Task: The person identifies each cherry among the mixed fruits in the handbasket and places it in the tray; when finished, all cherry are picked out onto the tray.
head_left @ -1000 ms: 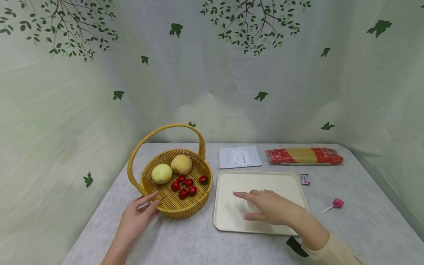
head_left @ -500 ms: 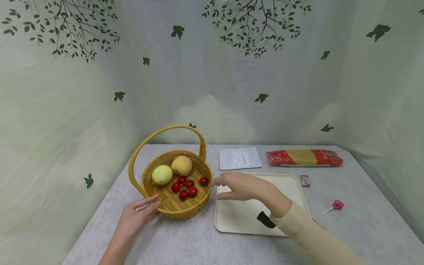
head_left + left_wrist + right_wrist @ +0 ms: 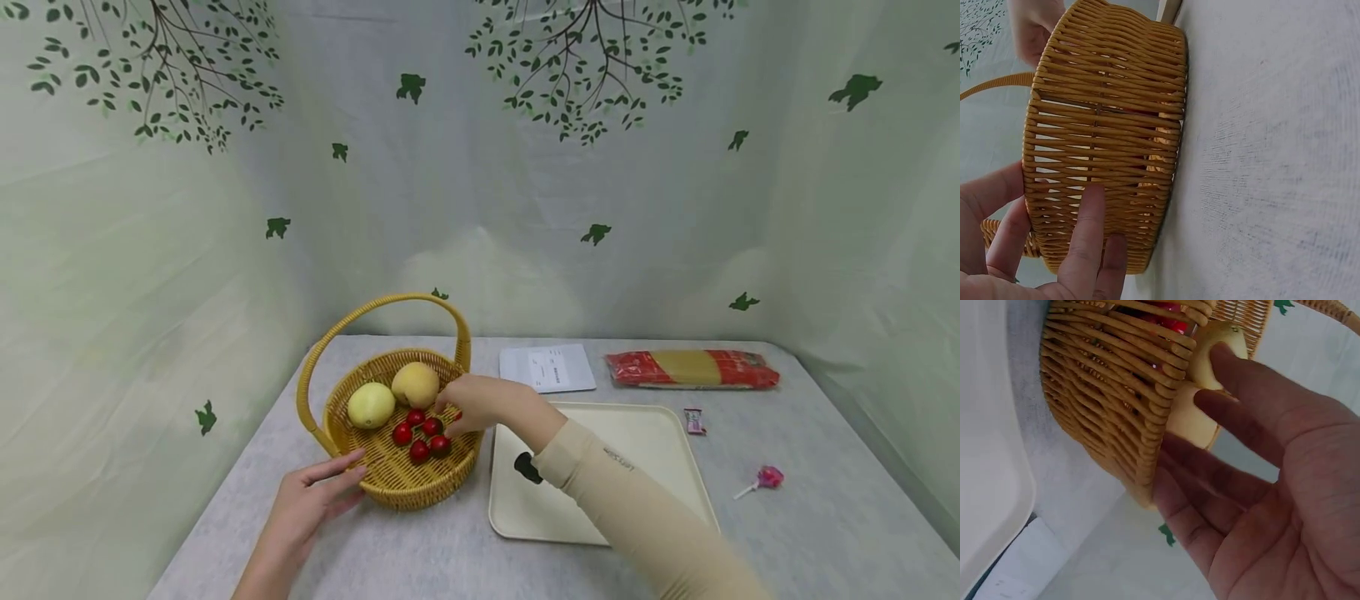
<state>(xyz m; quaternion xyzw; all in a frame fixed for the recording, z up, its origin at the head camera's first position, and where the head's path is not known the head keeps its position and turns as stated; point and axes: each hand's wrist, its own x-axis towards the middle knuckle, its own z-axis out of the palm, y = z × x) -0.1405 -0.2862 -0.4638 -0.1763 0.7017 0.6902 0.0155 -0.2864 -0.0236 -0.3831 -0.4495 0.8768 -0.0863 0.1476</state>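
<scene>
A round wicker basket [image 3: 408,498] with a tall handle stands at the left of the table. In it lie a pale yellow-green round fruit [image 3: 371,406], a yellow peach-like fruit [image 3: 416,385] and several dark red cherries [image 3: 402,433]. My left hand [image 3: 318,492] rests its nearly straight fingers [image 3: 1088,219] against the basket's near-left rim and outer wall. Over the right rim reaches my right hand [image 3: 480,403], its fingers bent loosely above the cherries. A gap shows between its thumb and fingers in the right wrist view, with nothing held. It partly covers the rightmost cherry.
A cream tray [image 3: 600,414] lies right of the basket, under the right forearm. Behind it are a white labelled packet [image 3: 547,368] and a red-and-gold pack of noodles [image 3: 690,369]. A small wrapped candy [image 3: 694,422] and a pink lollipop [image 3: 768,477] lie farther right.
My right hand has moved left from above the tray, over the basket's rim and in above the cherries. The left hand has stayed at the basket, and the fruit has not moved.
</scene>
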